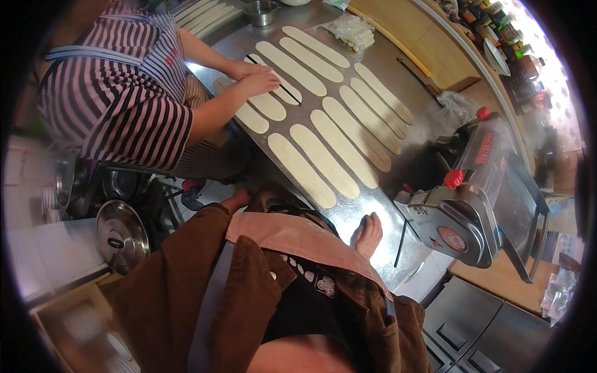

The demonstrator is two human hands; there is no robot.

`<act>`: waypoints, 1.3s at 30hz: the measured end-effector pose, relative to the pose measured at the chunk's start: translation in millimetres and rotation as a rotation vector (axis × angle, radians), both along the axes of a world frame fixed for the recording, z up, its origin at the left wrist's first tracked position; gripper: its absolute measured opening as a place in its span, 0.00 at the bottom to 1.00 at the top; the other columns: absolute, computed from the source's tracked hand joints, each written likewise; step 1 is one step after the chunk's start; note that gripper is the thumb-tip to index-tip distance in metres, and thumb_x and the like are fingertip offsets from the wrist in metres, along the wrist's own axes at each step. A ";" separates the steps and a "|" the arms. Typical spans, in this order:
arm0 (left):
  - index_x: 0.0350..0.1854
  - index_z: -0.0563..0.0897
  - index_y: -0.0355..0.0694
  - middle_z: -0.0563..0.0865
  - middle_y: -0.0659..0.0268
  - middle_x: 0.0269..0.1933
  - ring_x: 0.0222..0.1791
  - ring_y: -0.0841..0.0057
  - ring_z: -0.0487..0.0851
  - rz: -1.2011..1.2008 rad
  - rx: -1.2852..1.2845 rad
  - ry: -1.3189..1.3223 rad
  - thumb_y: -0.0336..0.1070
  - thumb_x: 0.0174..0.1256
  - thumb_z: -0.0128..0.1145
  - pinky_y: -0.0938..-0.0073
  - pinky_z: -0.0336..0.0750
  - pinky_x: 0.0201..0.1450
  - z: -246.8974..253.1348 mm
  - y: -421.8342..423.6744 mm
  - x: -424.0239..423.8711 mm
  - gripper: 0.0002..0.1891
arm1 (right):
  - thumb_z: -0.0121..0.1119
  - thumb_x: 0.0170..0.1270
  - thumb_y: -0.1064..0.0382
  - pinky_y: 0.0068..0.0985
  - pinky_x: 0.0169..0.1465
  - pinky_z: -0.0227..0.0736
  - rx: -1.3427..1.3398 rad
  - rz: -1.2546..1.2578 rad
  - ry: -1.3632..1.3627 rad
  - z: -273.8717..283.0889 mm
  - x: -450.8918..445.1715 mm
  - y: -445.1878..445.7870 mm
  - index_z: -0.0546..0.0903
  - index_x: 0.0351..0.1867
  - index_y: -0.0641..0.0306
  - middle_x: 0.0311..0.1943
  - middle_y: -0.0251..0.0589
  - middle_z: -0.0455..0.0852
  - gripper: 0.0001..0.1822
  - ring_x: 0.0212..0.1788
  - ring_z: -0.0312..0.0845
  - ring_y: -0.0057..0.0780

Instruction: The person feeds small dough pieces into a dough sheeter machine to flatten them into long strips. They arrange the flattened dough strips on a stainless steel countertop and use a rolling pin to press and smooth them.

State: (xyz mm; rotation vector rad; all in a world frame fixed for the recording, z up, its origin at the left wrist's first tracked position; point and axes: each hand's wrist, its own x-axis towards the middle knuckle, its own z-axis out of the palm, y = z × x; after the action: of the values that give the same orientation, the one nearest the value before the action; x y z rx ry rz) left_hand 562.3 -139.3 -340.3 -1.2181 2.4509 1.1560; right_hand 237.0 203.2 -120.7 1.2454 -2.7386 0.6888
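Note:
My right hand (367, 237) rests low over the bright corner of the stainless-steel table (322, 228), fingers slightly bent and nothing seen in it. A thin black rod (400, 243) lies just beyond it, beside the dough-sheeting machine (459, 219). At the table's front edge is my left hand (239, 198), small and partly hidden by my brown sleeve; its grip is unclear. Long flat dough strips (301, 170) lie in rows before me. To the left, a co-worker's two hands (256, 79) press another black rod (290, 94) lengthwise onto a strip.
The co-worker (121, 88) in a striped top stands close on my left. At the back are a plastic bag of dough pieces (357, 35), a metal pot (261, 13) and a knife (417, 79). Bottles (508, 32) line a shelf. A steel lid (122, 238) stands at left.

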 end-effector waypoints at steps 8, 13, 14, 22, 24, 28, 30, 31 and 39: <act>0.38 0.87 0.36 0.86 0.45 0.42 0.45 0.47 0.84 -0.068 0.059 -0.002 0.45 0.57 0.58 0.53 0.76 0.47 -19.2 -2.5 -0.9 0.17 | 0.55 0.58 0.70 0.44 0.68 0.57 -0.010 0.008 0.003 4.1 -0.7 -2.2 0.71 0.59 0.62 0.62 0.52 0.71 0.24 0.66 0.64 0.50; 0.41 0.86 0.37 0.87 0.48 0.41 0.43 0.54 0.85 -0.019 0.114 -0.069 0.47 0.59 0.59 0.56 0.77 0.44 -11.6 -1.6 -14.9 0.18 | 0.55 0.58 0.70 0.44 0.68 0.56 -0.006 -0.013 0.019 2.6 -2.3 0.0 0.71 0.59 0.62 0.63 0.52 0.71 0.24 0.66 0.64 0.50; 0.42 0.86 0.37 0.87 0.49 0.41 0.42 0.55 0.86 -0.007 0.127 -0.084 0.48 0.59 0.59 0.57 0.77 0.44 -8.1 -1.1 -17.5 0.18 | 0.55 0.58 0.70 0.44 0.68 0.56 -0.002 -0.016 0.018 2.1 -2.5 0.3 0.71 0.59 0.62 0.63 0.52 0.71 0.24 0.66 0.64 0.50; 0.44 0.86 0.38 0.89 0.54 0.38 0.37 0.65 0.87 -0.005 0.137 -0.044 0.48 0.60 0.61 0.63 0.78 0.38 -0.8 -3.7 -10.0 0.18 | 0.54 0.58 0.69 0.44 0.69 0.56 -0.019 -0.001 -0.010 6.0 -0.6 -1.9 0.71 0.59 0.63 0.62 0.53 0.71 0.24 0.66 0.64 0.50; 0.38 0.87 0.36 0.87 0.47 0.39 0.41 0.52 0.85 0.026 0.142 -0.053 0.45 0.57 0.58 0.55 0.77 0.43 9.6 0.7 -19.5 0.17 | 0.54 0.58 0.69 0.44 0.69 0.55 -0.008 -0.011 -0.006 6.6 -0.5 -1.0 0.71 0.59 0.63 0.63 0.52 0.71 0.24 0.66 0.63 0.51; 0.36 0.87 0.35 0.86 0.43 0.39 0.43 0.46 0.84 0.017 0.074 -0.041 0.43 0.55 0.58 0.52 0.76 0.46 35.3 6.4 -26.2 0.15 | 0.55 0.58 0.69 0.44 0.69 0.54 -0.009 0.003 -0.016 7.7 -1.2 -0.7 0.71 0.59 0.63 0.63 0.52 0.71 0.24 0.67 0.63 0.51; 0.36 0.87 0.35 0.86 0.43 0.39 0.43 0.47 0.84 0.059 0.167 -0.077 0.43 0.55 0.59 0.52 0.77 0.46 57.5 9.2 -36.3 0.15 | 0.55 0.58 0.69 0.44 0.69 0.54 0.002 -0.013 -0.015 5.7 -2.0 1.3 0.71 0.59 0.63 0.63 0.52 0.71 0.24 0.67 0.63 0.51; 0.36 0.87 0.36 0.86 0.44 0.39 0.42 0.47 0.84 0.086 0.211 -0.099 0.43 0.55 0.59 0.52 0.77 0.45 62.7 9.8 -36.8 0.15 | 0.55 0.58 0.69 0.44 0.69 0.54 0.004 -0.015 -0.019 4.5 -2.2 1.5 0.71 0.59 0.63 0.63 0.52 0.71 0.24 0.67 0.63 0.50; 0.37 0.87 0.35 0.86 0.45 0.40 0.43 0.48 0.85 0.006 0.158 -0.175 0.45 0.55 0.60 0.52 0.76 0.45 45.0 6.2 -29.7 0.17 | 0.54 0.58 0.69 0.44 0.69 0.54 -0.006 0.000 -0.028 4.9 -1.7 0.1 0.71 0.59 0.63 0.64 0.51 0.70 0.24 0.67 0.63 0.50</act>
State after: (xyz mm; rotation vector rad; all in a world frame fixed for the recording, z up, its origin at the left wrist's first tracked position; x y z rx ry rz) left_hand 532.6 -133.1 -295.3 -1.2247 2.1866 1.1667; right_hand 235.3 203.3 -115.8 1.2440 -2.7569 0.7198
